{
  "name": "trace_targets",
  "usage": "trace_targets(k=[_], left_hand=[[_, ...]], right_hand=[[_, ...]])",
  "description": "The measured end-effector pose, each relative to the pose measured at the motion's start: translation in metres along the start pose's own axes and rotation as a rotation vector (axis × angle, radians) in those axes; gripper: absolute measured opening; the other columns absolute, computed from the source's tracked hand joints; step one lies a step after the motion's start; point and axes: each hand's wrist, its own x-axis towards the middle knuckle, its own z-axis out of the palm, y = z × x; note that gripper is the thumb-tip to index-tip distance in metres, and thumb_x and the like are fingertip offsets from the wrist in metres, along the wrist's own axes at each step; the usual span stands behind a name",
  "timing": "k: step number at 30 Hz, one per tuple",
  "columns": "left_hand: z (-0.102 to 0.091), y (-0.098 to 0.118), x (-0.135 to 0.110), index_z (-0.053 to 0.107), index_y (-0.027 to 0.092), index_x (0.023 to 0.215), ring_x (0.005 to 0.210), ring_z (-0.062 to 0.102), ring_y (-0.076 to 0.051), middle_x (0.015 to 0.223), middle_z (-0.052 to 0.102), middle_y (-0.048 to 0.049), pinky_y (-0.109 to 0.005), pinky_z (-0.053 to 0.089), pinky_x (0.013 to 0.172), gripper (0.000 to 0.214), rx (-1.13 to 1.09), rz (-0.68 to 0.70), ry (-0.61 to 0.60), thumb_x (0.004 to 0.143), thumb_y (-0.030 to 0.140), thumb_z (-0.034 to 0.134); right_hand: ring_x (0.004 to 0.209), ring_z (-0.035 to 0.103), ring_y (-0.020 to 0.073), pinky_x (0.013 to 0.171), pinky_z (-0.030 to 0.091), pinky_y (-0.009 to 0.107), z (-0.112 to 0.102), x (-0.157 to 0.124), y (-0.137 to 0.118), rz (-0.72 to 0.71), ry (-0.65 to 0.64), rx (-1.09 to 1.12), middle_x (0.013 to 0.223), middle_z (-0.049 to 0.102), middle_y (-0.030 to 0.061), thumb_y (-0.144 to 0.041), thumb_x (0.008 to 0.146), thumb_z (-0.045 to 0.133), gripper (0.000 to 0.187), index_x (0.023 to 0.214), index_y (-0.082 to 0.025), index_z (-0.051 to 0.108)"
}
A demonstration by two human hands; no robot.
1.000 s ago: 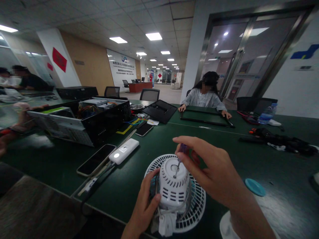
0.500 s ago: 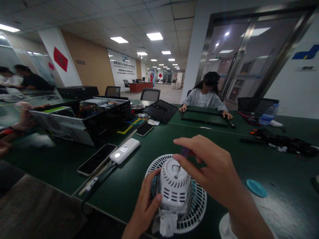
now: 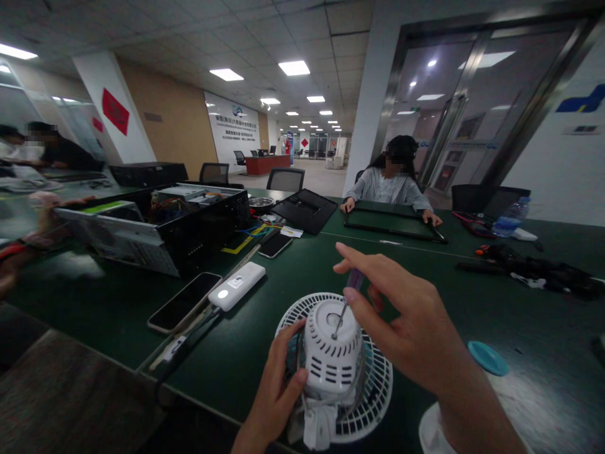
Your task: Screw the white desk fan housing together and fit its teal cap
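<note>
— What do I have in my hands?
— Right hand (image 3: 406, 321) pinching a screwdriver (image 3: 347, 304), tip in the fan's white housing (image 3: 331, 359); left hand (image 3: 274, 403) gripping that housing, which sits against the grille (image 3: 373, 397).

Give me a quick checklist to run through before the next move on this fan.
1. Screwdriver held in the right hand: ok, pinched between thumb and fingers.
2. Tip seated on a screw: cannot tell; the shaft reaches the top of the white vented fan housing, but the contact is too small to see.
3. Housing braced by the left hand: ok, fingers wrapped around its side.
4. Housing resting on the round white fan guard: ok.
5. Fan unplugged: cannot tell from this view.
6. Phone and white power bank apart from the fan guard: ok, both lie to its left without touching it.
</note>
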Motion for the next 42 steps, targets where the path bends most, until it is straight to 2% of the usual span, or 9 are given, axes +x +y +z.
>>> trace_targets(k=[3, 8, 13, 16, 21, 27, 35, 39, 42], left_hand=[[0.001, 0.0, 0.001, 0.037, 0.025, 0.134, 0.127, 0.038, -0.029, 0.138, 0.044, -0.0087, -0.045, 0.029, 0.106, 0.05, -0.006, 0.008, 0.01, 0.088, 0.043, 0.045], [0.001, 0.0, 0.001, 0.035, 0.027, 0.135, 0.127, 0.037, -0.028, 0.138, 0.043, -0.0079, -0.044, 0.029, 0.107, 0.049, 0.006, 0.015, -0.002, 0.089, 0.042, 0.043], [0.001, -0.001, 0.001, 0.035, 0.028, 0.135, 0.128, 0.037, -0.028, 0.139, 0.042, -0.0071, -0.043, 0.028, 0.107, 0.049, 0.016, 0.021, 0.001, 0.089, 0.043, 0.042], [0.001, -0.002, 0.001, 0.034, 0.028, 0.135, 0.128, 0.036, -0.028, 0.139, 0.042, -0.0073, -0.044, 0.028, 0.107, 0.049, 0.021, 0.019, 0.002, 0.089, 0.042, 0.042], [0.001, -0.001, 0.001, 0.034, 0.029, 0.135, 0.128, 0.036, -0.028, 0.139, 0.042, -0.0065, -0.043, 0.028, 0.107, 0.048, 0.01, 0.023, -0.004, 0.089, 0.042, 0.042], [0.0, -0.001, 0.0, 0.033, 0.028, 0.136, 0.129, 0.035, -0.028, 0.14, 0.04, -0.0073, -0.043, 0.027, 0.107, 0.049, 0.017, 0.015, -0.013, 0.09, 0.042, 0.042], [0.001, -0.001, 0.001, 0.03, 0.032, 0.136, 0.129, 0.036, -0.026, 0.141, 0.04, -0.0042, -0.041, 0.027, 0.108, 0.048, 0.05, 0.04, -0.026, 0.09, 0.042, 0.041], [0.001, -0.002, 0.0, 0.029, 0.034, 0.137, 0.129, 0.035, -0.025, 0.141, 0.039, -0.0033, -0.041, 0.027, 0.108, 0.049, 0.053, 0.022, -0.028, 0.09, 0.043, 0.04], [0.001, -0.003, -0.001, 0.029, 0.033, 0.137, 0.129, 0.036, -0.026, 0.141, 0.039, -0.0036, -0.042, 0.027, 0.108, 0.049, 0.047, 0.022, -0.024, 0.09, 0.043, 0.04]], right_hand=[[0.071, 0.06, 0.0132, 0.062, 0.049, 0.026, -0.002, -0.001, -0.001, 0.0, -0.047, 0.052, 0.092, 0.067, 0.0043, -0.013, 0.085, 0.046, 0.039, 0.123, -0.019, 0.05], [0.075, 0.061, 0.0161, 0.065, 0.05, 0.028, 0.002, 0.001, -0.002, -0.039, 0.019, -0.045, 0.082, 0.068, 0.0056, -0.022, 0.086, 0.051, 0.02, 0.102, -0.016, 0.062], [0.072, 0.062, 0.0129, 0.06, 0.05, 0.024, -0.004, -0.003, 0.0, 0.064, -0.073, 0.118, 0.093, 0.068, 0.0049, -0.014, 0.084, 0.046, 0.038, 0.121, -0.016, 0.052], [0.069, 0.062, 0.011, 0.058, 0.049, 0.022, -0.006, -0.003, -0.001, 0.064, -0.117, 0.175, 0.092, 0.069, 0.003, -0.013, 0.084, 0.048, 0.038, 0.122, -0.017, 0.052], [0.065, 0.061, 0.0118, 0.061, 0.049, 0.023, 0.0, 0.0, -0.002, 0.028, -0.027, 0.052, 0.08, 0.068, 0.0025, -0.02, 0.085, 0.054, 0.02, 0.102, -0.016, 0.062], [0.073, 0.062, 0.0108, 0.063, 0.049, 0.021, -0.003, -0.001, -0.001, 0.025, -0.062, 0.12, 0.094, 0.068, 0.0036, -0.011, 0.084, 0.047, 0.038, 0.122, -0.016, 0.052], [0.068, 0.063, 0.0144, 0.059, 0.048, 0.024, 0.006, 0.001, 0.001, -0.057, 0.062, -0.14, 0.078, 0.068, 0.0052, -0.023, 0.087, 0.051, 0.017, 0.097, -0.014, 0.062], [0.072, 0.064, 0.0167, 0.058, 0.049, 0.026, 0.005, -0.001, 0.003, -0.018, 0.036, -0.203, 0.085, 0.069, 0.008, -0.024, 0.088, 0.047, 0.028, 0.111, -0.011, 0.057], [0.08, 0.064, 0.0166, 0.06, 0.051, 0.025, -0.001, -0.003, 0.002, 0.017, -0.032, -0.137, 0.092, 0.068, 0.0081, -0.017, 0.087, 0.043, 0.038, 0.124, -0.011, 0.049]])
